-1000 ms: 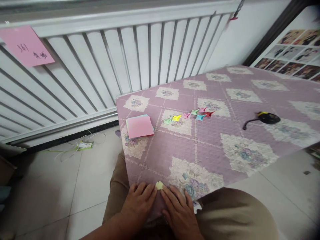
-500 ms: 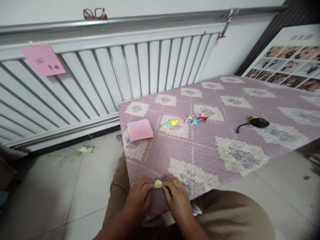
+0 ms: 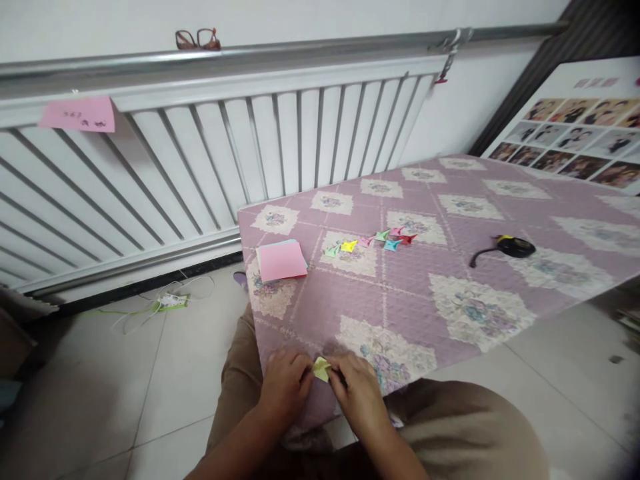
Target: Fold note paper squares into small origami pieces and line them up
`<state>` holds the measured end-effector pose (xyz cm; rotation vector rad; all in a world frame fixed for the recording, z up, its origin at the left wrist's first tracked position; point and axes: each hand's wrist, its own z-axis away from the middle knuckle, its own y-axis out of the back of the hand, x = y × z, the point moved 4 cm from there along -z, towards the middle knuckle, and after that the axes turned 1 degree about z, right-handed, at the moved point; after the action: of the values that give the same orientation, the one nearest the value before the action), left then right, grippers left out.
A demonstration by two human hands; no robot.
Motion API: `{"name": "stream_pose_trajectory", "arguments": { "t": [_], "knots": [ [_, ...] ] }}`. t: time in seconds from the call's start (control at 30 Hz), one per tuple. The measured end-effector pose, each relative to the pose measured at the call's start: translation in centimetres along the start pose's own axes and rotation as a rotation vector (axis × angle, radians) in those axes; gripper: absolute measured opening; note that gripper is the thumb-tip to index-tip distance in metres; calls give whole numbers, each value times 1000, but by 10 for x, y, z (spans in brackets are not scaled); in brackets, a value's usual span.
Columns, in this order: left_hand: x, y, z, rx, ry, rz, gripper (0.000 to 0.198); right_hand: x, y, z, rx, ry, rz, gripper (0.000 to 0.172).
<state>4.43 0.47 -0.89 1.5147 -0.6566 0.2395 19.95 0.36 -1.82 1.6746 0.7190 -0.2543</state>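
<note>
A small pale-yellow folded paper (image 3: 321,369) is between my hands at the near end of the cloth-covered table (image 3: 345,300). Its right edge is pinched by the thumb and fingers of my right hand (image 3: 359,387). On the other side my left hand (image 3: 285,383) is closed, with its thumb and forefinger at the left edge of the paper. Fingers partly hide the folds. Farther up lie several small folded paper figures (image 3: 349,246) in green, yellow, pink, blue and red. Left of them is a stack of square paper sheets (image 3: 283,260), pink on top.
A black and yellow object with a short strap (image 3: 515,247) lies on the right of the table. Behind stands a white radiator (image 3: 285,133) with a pink note (image 3: 80,115); glasses (image 3: 198,40) rest on the pipe above. A photo board (image 3: 575,127) leans at the back right.
The pale-yellow paper has turned between my fingers and shows a wider, more pointed face. Both hands have shifted slightly. The pink note on the radiator has flapped upward.
</note>
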Motion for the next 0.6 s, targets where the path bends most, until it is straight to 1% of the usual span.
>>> {"name": "stream_pose_trajectory", "arguments": {
  "t": [0.17, 0.27, 0.33, 0.5, 0.6],
  "knots": [
    [0, -4, -2, -17, -11, -32, 5, 0, 1, -14, -116, 20, 62, 11],
    [4, -7, -7, -44, -33, -97, 7, 1, 2, -20, -178, 59, 93, 10],
    [6, -8, -11, -65, -43, -129, 8, 1, 2, -23, -212, 88, 74, 11],
    [6, -9, -18, -151, -49, -149, 10, 1, 3, -29, -247, 131, -13, 12],
    [4, -4, -19, -156, -45, -84, 12, 0, 7, -30, -248, 145, -65, 13]
  ]
}}
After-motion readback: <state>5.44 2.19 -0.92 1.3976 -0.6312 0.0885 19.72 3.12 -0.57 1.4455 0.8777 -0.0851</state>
